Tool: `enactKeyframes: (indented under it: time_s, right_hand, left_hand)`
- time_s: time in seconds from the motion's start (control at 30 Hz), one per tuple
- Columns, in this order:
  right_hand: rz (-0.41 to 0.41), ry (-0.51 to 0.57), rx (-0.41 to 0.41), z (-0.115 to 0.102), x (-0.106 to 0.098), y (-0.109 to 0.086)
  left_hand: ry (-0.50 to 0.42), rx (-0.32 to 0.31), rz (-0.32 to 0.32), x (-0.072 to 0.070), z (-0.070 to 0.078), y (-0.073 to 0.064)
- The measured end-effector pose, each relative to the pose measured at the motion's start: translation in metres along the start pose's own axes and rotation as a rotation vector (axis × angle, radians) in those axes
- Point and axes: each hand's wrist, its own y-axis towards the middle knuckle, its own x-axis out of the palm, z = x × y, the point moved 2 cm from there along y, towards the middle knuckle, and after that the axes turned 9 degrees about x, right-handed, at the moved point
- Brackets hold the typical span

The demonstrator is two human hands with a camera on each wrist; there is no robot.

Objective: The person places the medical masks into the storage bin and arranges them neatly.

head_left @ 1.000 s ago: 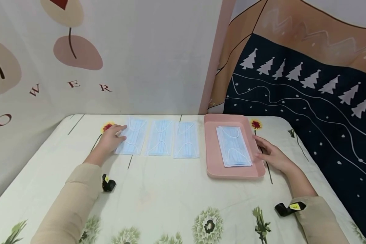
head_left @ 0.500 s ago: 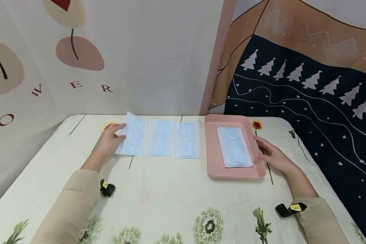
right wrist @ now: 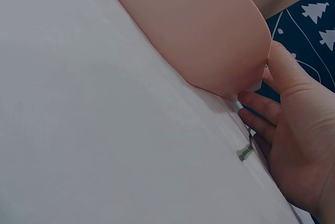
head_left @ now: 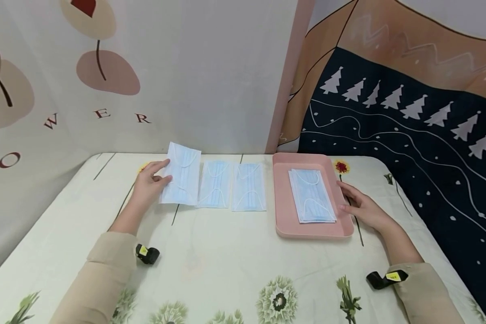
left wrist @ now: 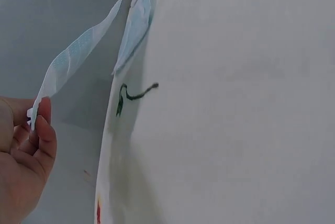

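Note:
Between thumb and fingers my left hand (head_left: 147, 185) pinches the left edge of a pale blue disposable face mask (head_left: 182, 175). This mask is raised off the table and tilted; the left wrist view shows the mask (left wrist: 73, 56) curving up from the fingertips. Two more masks lie flat in a row to its right, a middle mask (head_left: 214, 184) and a right mask (head_left: 249, 186). A pink tray (head_left: 285, 225) holds a small stack of masks (head_left: 312, 195). My right hand (head_left: 364, 207) holds the tray's right edge, with the thumb at the rim (right wrist: 264, 59).
A white flower-printed cloth (head_left: 210, 256) covers the table. Behind it stands a pale printed curtain (head_left: 210, 90). A dark cloth with white trees (head_left: 389, 130) hangs at the right. Each sleeve cuff carries a small black device, such as the left device (head_left: 147, 254).
The leftmost mask has come up off the table in my left hand and shifted slightly right, its top edge rising first. My right hand and the tray stay in place.

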Motion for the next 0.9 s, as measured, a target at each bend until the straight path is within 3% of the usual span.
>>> enactKeyframes:
  time_s: [0.27,0.67,0.9]
  right_hand:
    - [-0.007,-0.001,-0.001,0.0,0.0,0.0]
    - [-0.007,0.004,-0.002,0.001,0.0,-0.001]
    - [-0.005,0.01,0.005,0.0,0.0,0.001]
  left_hand:
    - [-0.145,-0.004,0.052,0.013,0.019,-0.002]
    - [-0.262,0.022,0.023,0.041,0.05,-0.006]
    - [-0.353,0.038,0.038,0.055,0.066,-0.005]
